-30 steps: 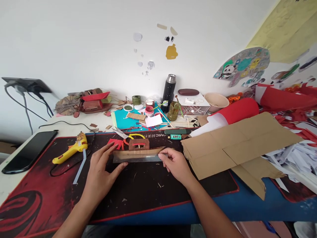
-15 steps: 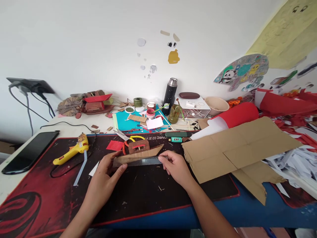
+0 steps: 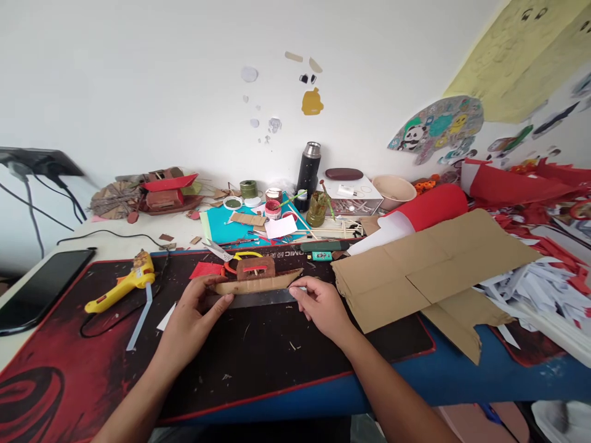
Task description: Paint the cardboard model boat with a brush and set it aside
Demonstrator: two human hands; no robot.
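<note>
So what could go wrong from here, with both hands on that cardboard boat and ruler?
1. The left hand and right hand pinch only the ends of the boat and ruler; the thin cardboard may bend.
2. Scissors lie just behind; a forward slip could hit them.
3. The glue gun and its cord sit near the left forearm and might snag.
</note>
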